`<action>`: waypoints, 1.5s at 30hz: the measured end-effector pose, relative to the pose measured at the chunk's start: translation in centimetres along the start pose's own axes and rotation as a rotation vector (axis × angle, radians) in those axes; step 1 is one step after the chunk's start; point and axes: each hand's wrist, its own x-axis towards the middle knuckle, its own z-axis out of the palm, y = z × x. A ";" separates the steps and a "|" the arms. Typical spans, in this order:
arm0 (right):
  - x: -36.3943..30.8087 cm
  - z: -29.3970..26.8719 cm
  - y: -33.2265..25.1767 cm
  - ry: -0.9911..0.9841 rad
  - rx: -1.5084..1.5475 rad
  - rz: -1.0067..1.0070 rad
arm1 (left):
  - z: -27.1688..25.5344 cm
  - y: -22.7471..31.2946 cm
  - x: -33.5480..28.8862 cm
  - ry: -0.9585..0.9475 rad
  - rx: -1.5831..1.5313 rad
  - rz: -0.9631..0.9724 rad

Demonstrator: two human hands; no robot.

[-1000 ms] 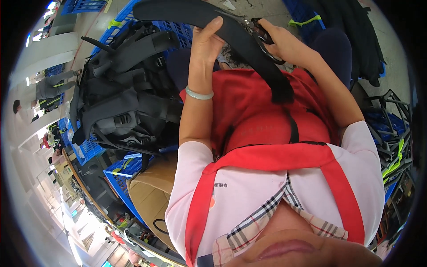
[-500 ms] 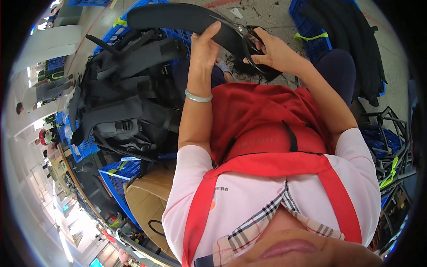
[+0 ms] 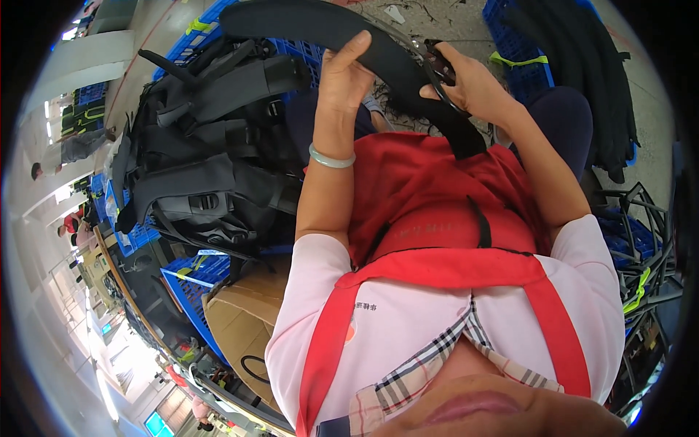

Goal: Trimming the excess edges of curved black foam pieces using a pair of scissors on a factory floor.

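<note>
My left hand (image 3: 344, 81) is closed on a long, curved black padded strap (image 3: 291, 28), thumb on top and fingers underneath. The strap arcs across the top of the view, and its narrower end droops onto the red apron (image 3: 408, 171) over my lap. My right hand (image 3: 477, 87) grips a pair of scissors (image 3: 441, 69) with dark handles. Their metal blades run along the strap's far edge; whether they are parted I cannot tell.
Black straps with buckles (image 3: 211, 160) fill a blue crate at my left. A cardboard box (image 3: 244, 320) stands nearer. Black fabric pieces (image 3: 575, 73) hang over another blue crate (image 3: 531, 76) at far right. Thin dark scraps (image 3: 408, 120) litter the floor.
The scissors have moved from across the strap to its far edge, slightly rightward. The strap has shifted a little right, and its drooping end now shows against the apron.
</note>
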 end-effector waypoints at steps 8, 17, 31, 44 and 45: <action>-0.4 1.2 0.4 0.030 -0.014 -0.048 | -0.8 -0.3 -0.1 -0.116 -0.009 0.044; -0.4 0.8 -0.4 -0.019 0.027 -0.002 | -0.9 -0.3 -0.1 -0.076 0.015 0.006; -0.3 1.2 0.5 0.025 0.062 -0.060 | -1.0 -1.1 -0.3 -0.108 0.038 -0.013; -0.2 1.5 1.4 0.080 0.053 -0.095 | -2.4 0.9 0.3 -0.166 0.101 0.150; -0.3 1.6 1.3 0.080 0.057 -0.098 | -2.3 0.8 0.2 -0.136 0.058 0.132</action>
